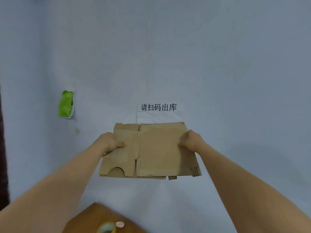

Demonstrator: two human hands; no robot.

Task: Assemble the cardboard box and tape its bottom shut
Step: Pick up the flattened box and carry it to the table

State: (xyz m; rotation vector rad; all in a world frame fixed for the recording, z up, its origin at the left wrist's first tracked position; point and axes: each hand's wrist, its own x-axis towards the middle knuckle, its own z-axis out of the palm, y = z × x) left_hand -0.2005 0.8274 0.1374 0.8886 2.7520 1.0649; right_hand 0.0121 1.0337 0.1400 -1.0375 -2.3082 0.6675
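Note:
A flattened brown cardboard box (156,152) is held up in the air in front of a pale wall, its flaps lying flat and a half-round cutout at its lower left. My left hand (110,142) grips its left edge, thumb on the front face. My right hand (190,140) grips its right edge the same way. A roll of clear tape (106,227) lies on the wooden table at the bottom edge of the view, partly cut off.
A corner of a brown wooden table (87,217) shows at the bottom, with a small pink round thing (120,224) beside the tape. On the wall hang a white paper sign (159,108) with black characters and a green packet (66,104).

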